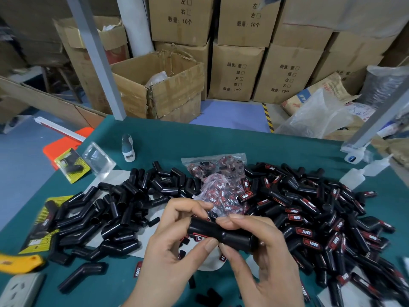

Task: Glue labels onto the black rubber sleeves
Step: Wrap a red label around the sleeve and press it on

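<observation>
While clear plastic bags (218,180) stuffed with red-and-black printed labels are lying on the green work table (168,142) between two heaps of black rubber sleeves, both hands are holding one black bent rubber sleeve (221,233) above the table's near edge. The left hand (174,247) is pinching its left end, thumb pressing a red-and-black label (199,236) on the underside. The right hand (263,247) is curling its fingers round the right end. The sleeve's long axis is running left to right, sloping slightly down rightward.
</observation>
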`<state>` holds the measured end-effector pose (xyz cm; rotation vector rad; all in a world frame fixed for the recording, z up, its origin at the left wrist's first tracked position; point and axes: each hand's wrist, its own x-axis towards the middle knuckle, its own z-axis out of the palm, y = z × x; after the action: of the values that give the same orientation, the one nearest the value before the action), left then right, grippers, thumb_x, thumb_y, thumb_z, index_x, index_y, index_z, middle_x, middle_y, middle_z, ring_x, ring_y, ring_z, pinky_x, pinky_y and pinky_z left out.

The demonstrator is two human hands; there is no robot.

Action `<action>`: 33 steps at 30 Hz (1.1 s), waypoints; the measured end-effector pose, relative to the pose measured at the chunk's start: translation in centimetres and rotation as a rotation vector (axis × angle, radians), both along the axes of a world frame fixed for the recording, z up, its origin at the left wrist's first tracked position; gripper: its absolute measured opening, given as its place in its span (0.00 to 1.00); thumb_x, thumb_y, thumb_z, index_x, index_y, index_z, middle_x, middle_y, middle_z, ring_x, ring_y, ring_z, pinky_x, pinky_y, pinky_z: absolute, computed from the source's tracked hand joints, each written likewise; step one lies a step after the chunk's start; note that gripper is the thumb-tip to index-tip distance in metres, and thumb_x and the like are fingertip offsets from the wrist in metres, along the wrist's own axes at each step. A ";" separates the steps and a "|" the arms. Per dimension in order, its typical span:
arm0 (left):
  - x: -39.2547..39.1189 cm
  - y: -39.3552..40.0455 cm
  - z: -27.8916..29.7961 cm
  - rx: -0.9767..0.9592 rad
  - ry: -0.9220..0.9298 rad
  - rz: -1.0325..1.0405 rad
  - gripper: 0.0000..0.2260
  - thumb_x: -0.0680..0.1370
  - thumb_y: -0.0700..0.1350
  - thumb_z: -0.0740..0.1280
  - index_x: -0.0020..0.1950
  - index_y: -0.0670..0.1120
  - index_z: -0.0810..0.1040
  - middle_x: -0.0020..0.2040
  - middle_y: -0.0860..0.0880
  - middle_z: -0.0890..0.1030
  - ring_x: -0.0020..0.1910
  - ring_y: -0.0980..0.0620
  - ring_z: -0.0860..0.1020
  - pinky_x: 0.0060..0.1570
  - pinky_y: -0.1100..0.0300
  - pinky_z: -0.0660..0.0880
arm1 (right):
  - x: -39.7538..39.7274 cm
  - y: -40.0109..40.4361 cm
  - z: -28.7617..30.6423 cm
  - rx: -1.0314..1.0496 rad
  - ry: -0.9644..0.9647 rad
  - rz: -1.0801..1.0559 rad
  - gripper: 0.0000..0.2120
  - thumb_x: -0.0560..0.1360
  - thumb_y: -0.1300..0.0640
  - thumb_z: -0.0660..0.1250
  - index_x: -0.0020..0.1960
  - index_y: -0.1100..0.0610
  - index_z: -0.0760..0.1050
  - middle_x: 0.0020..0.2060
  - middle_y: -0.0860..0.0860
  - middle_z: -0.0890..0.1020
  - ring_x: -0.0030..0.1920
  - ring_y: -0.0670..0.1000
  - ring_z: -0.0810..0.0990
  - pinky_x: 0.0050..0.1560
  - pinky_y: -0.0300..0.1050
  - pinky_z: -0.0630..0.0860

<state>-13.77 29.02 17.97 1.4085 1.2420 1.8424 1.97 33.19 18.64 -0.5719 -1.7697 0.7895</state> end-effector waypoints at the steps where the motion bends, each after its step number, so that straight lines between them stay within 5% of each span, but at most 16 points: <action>1: 0.0 0.0 0.0 -0.002 -0.007 -0.004 0.06 0.80 0.55 0.74 0.51 0.54 0.84 0.56 0.53 0.76 0.65 0.43 0.78 0.63 0.56 0.76 | 0.0 0.0 0.0 0.000 0.004 0.000 0.23 0.78 0.58 0.71 0.68 0.38 0.74 0.57 0.46 0.83 0.59 0.56 0.84 0.50 0.60 0.83; 11: 0.2 -0.1 -0.4 -0.043 -0.098 -0.133 0.07 0.78 0.43 0.70 0.56 0.46 0.82 0.58 0.49 0.76 0.66 0.42 0.77 0.66 0.54 0.75 | -0.1 -0.2 0.3 0.042 0.018 -0.021 0.26 0.77 0.62 0.72 0.68 0.37 0.74 0.56 0.45 0.84 0.57 0.57 0.85 0.47 0.59 0.84; 29: 0.2 -0.1 -0.4 -0.063 -0.138 -0.142 0.07 0.77 0.42 0.71 0.54 0.45 0.84 0.56 0.49 0.75 0.57 0.46 0.77 0.60 0.57 0.75 | -0.3 -0.7 0.5 0.107 -0.014 -0.056 0.29 0.75 0.63 0.71 0.69 0.37 0.74 0.57 0.45 0.83 0.56 0.54 0.85 0.44 0.55 0.84; 33: 0.1 -0.2 0.2 -0.093 -0.140 -0.149 0.10 0.79 0.51 0.75 0.54 0.45 0.84 0.56 0.49 0.75 0.58 0.46 0.77 0.61 0.57 0.75 | -0.1 -0.7 0.7 0.103 -0.023 -0.066 0.29 0.75 0.62 0.71 0.69 0.36 0.73 0.57 0.45 0.83 0.56 0.53 0.85 0.45 0.55 0.84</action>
<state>-13.71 28.81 18.16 1.2642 1.1086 1.7278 1.86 32.52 19.31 -0.5697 -1.7918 0.6444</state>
